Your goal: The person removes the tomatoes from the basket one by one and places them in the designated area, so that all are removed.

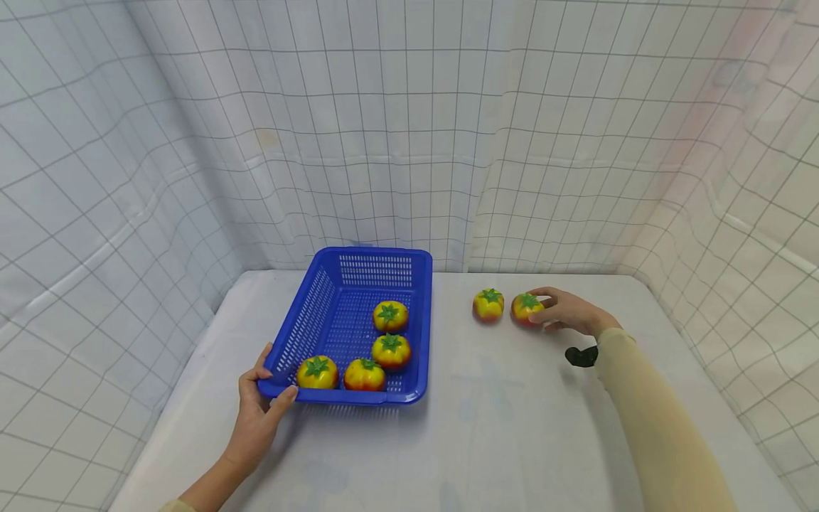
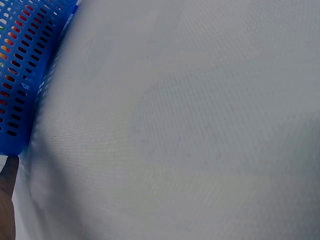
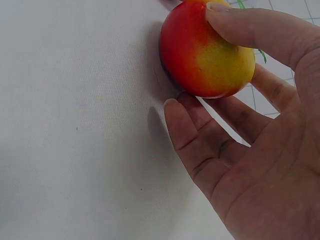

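Note:
At the near left corner of a blue plastic basket (image 1: 358, 396), my left hand (image 1: 256, 419) grips the rim, its thumb on the near edge and its fingers on the left side. The left wrist view catches only part of that hand below the basket's slotted wall (image 2: 30, 60). On the right, my right hand (image 1: 569, 313) holds a yellow-and-red toy tomato (image 1: 523, 310) with a green leafy top. Its thumb (image 3: 240, 25) presses on the tomato's side while other fingers curve behind and beneath it. Another toy tomato (image 1: 489, 306) sits just left of that one on the table.
Several similar tomatoes lie inside the basket, along its near and right sides. A white cloth covers the table (image 1: 486, 427). White sheets with a dark grid (image 1: 409, 142) hang at the back and both sides. A black object (image 1: 581, 356) shows beside my right wrist.

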The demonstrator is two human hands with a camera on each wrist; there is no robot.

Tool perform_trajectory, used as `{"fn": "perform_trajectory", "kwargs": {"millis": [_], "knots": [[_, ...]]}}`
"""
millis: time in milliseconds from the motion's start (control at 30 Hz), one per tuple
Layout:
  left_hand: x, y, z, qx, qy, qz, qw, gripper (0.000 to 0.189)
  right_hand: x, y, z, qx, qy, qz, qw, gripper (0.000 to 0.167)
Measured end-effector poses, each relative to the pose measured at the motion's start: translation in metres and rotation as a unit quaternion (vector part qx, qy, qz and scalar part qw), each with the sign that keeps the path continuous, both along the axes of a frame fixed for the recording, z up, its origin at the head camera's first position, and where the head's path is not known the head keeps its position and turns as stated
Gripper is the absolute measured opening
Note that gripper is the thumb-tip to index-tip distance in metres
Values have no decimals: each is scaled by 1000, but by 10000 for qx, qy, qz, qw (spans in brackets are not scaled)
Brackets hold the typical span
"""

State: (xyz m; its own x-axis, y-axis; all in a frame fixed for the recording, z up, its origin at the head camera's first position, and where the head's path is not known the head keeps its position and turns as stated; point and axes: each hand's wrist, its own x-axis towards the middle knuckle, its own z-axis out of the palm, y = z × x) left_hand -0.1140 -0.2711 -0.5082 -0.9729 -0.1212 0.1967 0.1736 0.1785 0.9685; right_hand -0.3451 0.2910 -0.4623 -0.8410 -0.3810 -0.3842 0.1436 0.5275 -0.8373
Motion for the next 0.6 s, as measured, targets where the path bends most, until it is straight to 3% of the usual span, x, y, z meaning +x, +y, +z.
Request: {"fn": "perform_trajectory", "kwargs": {"millis": [600], "knots": [[0, -1, -2, -25, 16, -6, 10000, 40, 0, 3, -2, 33, -28, 130, 9999, 85]]}}
